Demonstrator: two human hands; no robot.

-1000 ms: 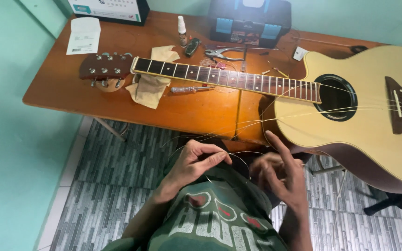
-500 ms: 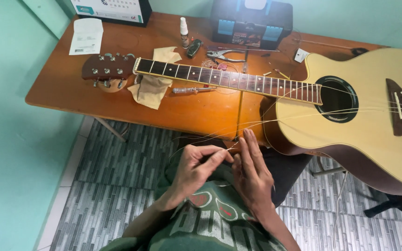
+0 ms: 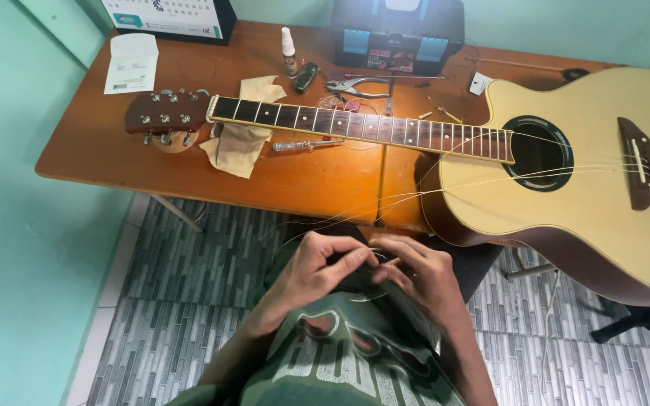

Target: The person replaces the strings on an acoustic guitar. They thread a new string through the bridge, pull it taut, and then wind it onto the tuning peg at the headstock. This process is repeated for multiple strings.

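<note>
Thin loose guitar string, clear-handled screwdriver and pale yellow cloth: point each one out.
Thin loose guitar string (image 3: 445, 188), head view, on the stretch crossing the guitar's pale top.
Clear-handled screwdriver (image 3: 295, 146), head view, on its handle.
Pale yellow cloth (image 3: 238, 146), head view, on the fold below the guitar neck.

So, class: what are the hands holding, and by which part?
Both hands, left hand and right hand, pinch a thin guitar string at its loose end, near the person's lap.

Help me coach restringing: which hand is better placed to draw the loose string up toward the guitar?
Probably the right hand: it sits nearer the guitar body, where the loose strings run. The left hand pinches them.
</note>
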